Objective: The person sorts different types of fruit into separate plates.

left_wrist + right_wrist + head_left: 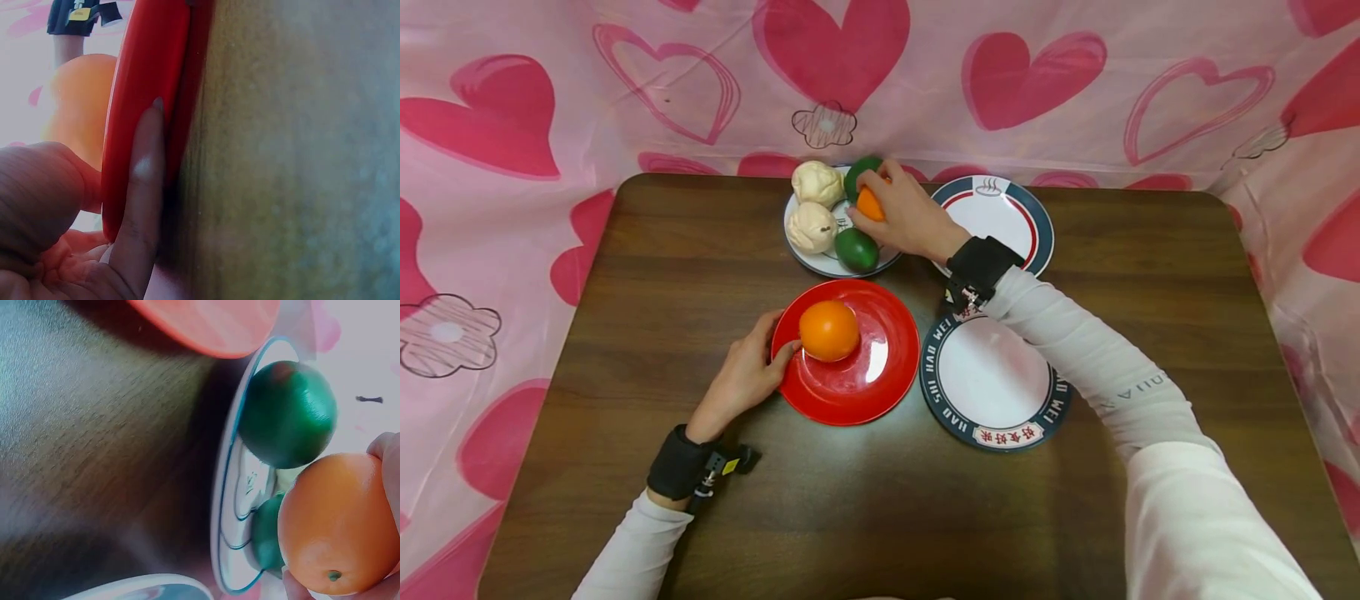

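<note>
My left hand (pixel 747 368) grips the left rim of a red plate (pixel 850 408), thumb over the edge and a finger (pixel 147 162) along its outer underside. On that plate rests an orange (pixel 829 331). My right hand (pixel 912 213) holds another orange (pixel 340 525) over the white plate (pixel 811 265) at the back. Two smooth green fruits, a front one (pixel 856 250) and a rear one (pixel 861 172), lie on this white plate. Beside them sit two cream-coloured, folded, bun-like pieces (pixel 812 227). My right fingers partly hide the held orange in the head view.
A white plate with a lettered blue rim (pixel 951 412) stands right of the red one, under my right forearm. Behind it is another blue-rimmed plate (pixel 1041 225), partly covered by my right wrist. A pink heart-patterned cloth (pixel 925 100) hangs behind the wooden table (pixel 1150 275).
</note>
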The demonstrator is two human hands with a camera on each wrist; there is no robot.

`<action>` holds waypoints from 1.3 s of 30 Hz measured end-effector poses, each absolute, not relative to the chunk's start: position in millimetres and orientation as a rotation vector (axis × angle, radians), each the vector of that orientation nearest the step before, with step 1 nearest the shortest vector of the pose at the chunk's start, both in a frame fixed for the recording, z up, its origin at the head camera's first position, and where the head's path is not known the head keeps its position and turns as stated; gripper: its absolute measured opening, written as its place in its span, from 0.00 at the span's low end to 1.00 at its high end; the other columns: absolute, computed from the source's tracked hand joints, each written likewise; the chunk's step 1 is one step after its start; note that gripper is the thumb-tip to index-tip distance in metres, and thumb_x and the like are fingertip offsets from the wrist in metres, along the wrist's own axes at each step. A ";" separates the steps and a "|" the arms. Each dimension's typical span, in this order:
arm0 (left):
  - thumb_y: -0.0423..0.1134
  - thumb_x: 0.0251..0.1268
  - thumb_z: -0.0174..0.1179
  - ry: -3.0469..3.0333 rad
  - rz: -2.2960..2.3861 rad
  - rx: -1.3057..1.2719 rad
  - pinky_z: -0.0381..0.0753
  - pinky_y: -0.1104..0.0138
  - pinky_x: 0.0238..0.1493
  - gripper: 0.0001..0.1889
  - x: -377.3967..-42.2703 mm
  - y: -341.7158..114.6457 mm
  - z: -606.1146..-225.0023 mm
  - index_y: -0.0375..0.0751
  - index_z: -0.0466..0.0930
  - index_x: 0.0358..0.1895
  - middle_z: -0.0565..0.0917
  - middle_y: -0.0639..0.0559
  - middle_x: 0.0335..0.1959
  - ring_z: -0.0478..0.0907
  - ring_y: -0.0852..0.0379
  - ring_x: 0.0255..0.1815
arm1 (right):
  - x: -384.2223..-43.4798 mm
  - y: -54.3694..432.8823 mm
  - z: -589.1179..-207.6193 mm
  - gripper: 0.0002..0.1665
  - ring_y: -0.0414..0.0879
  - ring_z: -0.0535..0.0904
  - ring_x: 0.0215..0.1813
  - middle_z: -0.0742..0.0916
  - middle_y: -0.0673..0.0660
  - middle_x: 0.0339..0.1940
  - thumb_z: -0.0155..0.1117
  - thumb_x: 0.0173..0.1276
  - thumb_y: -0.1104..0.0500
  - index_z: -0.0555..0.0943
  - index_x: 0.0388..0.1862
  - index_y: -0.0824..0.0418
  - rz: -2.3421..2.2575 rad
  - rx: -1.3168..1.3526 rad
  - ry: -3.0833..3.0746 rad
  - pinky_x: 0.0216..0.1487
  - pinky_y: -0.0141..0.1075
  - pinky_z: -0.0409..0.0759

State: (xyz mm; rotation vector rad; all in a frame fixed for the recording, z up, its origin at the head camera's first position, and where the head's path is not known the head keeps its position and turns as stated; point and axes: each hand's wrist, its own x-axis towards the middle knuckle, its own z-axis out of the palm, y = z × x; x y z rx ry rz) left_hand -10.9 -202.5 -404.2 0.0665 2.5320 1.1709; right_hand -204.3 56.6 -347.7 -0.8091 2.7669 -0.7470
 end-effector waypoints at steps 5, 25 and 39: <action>0.40 0.75 0.60 2.532 1.182 0.068 0.90 0.60 0.39 0.32 -10.9 -201.8 -403.6 0.35 0.58 0.75 0.84 0.34 0.52 0.84 0.58 0.28 | -197.3 56.1 -339.2 0.29 0.49 0.75 0.53 0.72 0.60 0.61 0.61 0.73 0.40 0.73 0.66 0.52 -0.755 -0.828 2.764 0.55 0.37 0.85; 0.38 0.74 0.60 2.558 1.160 0.077 0.90 0.56 0.42 0.32 -12.8 -199.8 -403.6 0.35 0.58 0.75 0.81 0.33 0.58 0.86 0.54 0.31 | -149.1 67.0 -317.7 0.28 0.48 0.74 0.56 0.73 0.61 0.61 0.66 0.71 0.45 0.76 0.63 0.58 -0.894 -1.141 2.691 0.51 0.35 0.86; 0.42 0.75 0.60 2.521 1.170 0.067 0.90 0.58 0.42 0.33 -13.2 -200.6 -403.4 0.37 0.57 0.76 0.81 0.34 0.60 0.87 0.53 0.34 | -116.7 71.8 -321.8 0.28 0.47 0.75 0.53 0.75 0.59 0.60 0.66 0.71 0.44 0.76 0.64 0.55 -0.830 -1.225 2.604 0.48 0.32 0.84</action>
